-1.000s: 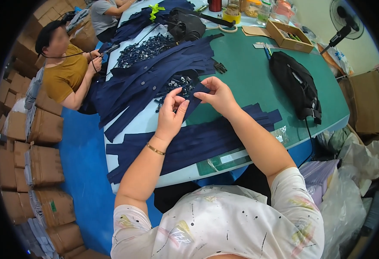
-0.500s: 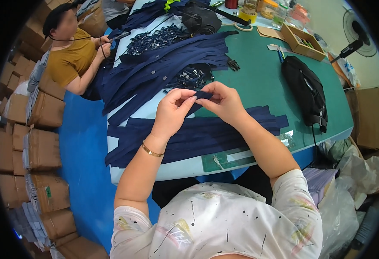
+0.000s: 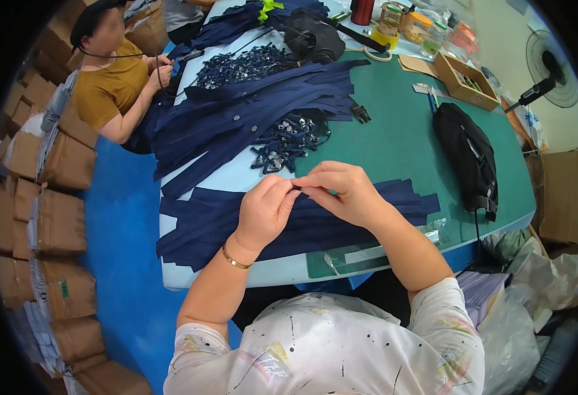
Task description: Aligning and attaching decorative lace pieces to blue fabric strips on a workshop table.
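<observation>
My left hand (image 3: 265, 209) and my right hand (image 3: 343, 191) meet fingertip to fingertip above the near part of the table. Both are closed in a pinch on a small navy fabric strip (image 3: 296, 188), mostly hidden by the fingers. Below them lies a bundle of long navy strips (image 3: 236, 227). Just beyond the hands sits a small pile of short navy pieces with shiny metal parts (image 3: 288, 141). A larger spread of navy strips (image 3: 216, 118) covers the table farther left, two round metal bits on it.
At far left a co-worker in a mustard shirt (image 3: 109, 89) handles a cord. A bigger pile of metal-fitted pieces (image 3: 243, 66) lies nearby. On the green mat (image 3: 388, 138) are a black buckle (image 3: 361, 114) and a black bag (image 3: 465, 155). Behind stand a wooden tray (image 3: 463, 82), jars and a fan (image 3: 552, 69).
Both hands have come nearer to me, uncovering the small pile of metal-fitted pieces. The navy strip between my fingers shows less than before. The view has shifted slightly.
</observation>
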The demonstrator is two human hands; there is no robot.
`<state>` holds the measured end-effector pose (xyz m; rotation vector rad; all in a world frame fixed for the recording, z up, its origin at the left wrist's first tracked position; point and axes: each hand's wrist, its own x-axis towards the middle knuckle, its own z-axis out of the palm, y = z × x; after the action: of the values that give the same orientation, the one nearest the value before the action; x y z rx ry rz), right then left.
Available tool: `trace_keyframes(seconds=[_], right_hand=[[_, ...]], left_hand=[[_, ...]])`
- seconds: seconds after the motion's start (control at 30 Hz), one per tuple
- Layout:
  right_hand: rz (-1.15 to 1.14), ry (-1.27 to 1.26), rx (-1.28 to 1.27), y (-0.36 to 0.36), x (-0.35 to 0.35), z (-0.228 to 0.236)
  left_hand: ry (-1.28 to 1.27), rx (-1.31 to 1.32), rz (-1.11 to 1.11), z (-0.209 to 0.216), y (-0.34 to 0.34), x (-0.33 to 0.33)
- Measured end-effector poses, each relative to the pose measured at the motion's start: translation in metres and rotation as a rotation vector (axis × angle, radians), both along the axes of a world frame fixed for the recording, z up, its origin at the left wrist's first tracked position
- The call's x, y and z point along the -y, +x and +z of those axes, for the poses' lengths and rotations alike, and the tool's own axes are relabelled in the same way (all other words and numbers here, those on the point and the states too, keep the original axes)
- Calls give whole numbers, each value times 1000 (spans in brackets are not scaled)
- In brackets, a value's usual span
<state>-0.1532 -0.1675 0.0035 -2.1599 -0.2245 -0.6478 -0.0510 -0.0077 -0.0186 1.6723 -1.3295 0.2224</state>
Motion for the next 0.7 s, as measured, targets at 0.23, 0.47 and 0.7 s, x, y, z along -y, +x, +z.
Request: trace_keyframes(seconds=[0.23,0.47,0.7], right_hand=[[10,76,-83,-5,-7,5],[116,1288,-578,15,-2,-22],[-415,-158,-363,37,24,-38]], left_hand=[[-33,464,135,0,-5,-4],[-68,583,218,-5,5,7],[-37,-724,138,-3,24,32]])
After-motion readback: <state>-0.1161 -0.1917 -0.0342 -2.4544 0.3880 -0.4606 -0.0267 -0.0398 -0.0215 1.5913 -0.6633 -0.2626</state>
